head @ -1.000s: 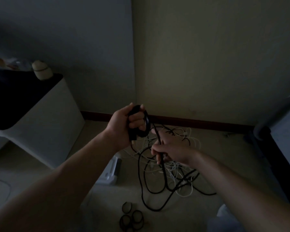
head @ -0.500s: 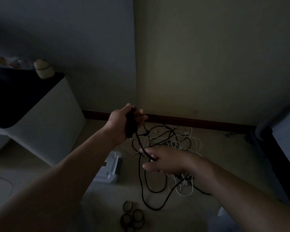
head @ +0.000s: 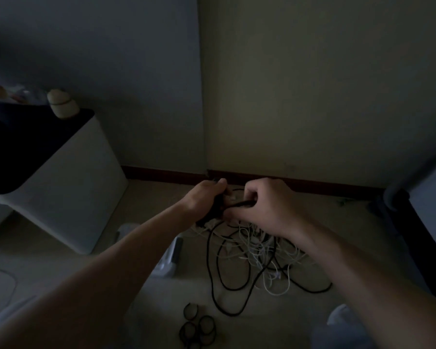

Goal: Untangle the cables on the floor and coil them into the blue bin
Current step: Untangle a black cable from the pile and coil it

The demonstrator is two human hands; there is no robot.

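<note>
Light is very low and fine detail is poor.

Left hand (head: 207,195): held above the floor (head: 350,248), in front of the dark baseboard (head: 161,173). We see its fingers curled tight round a dark bundle of black cable (head: 213,211). The bundle runs through the fist and sticks out below it on the near side.

Right hand (head: 264,205): just right of the left hand, at the same height, and the two nearly touch. Its fingers are curled inward and pinch a short dark strand of the same cable, which runs leftward into the bundle. We cannot tell how many fingers bear on the strand.

Black cable, rest of run: it drops from under the left fist to the floor. There it makes long loose loops that reach toward us and to the right, below both hands.

White cables (head: 257,248): a thin tangled heap on the floor directly beneath the right hand and wrist, interlaced with the black loops. Neither hand touches it.

Other items noted:
- Small dark rings (head: 199,326) lie clustered on the near floor, well apart from the hands.
- A pale flat object (head: 171,260) lies left of the tangle, partly hidden by the left forearm. We cannot identify it.
- A white cabinet (head: 73,192) with a dark top stands far left.
</note>
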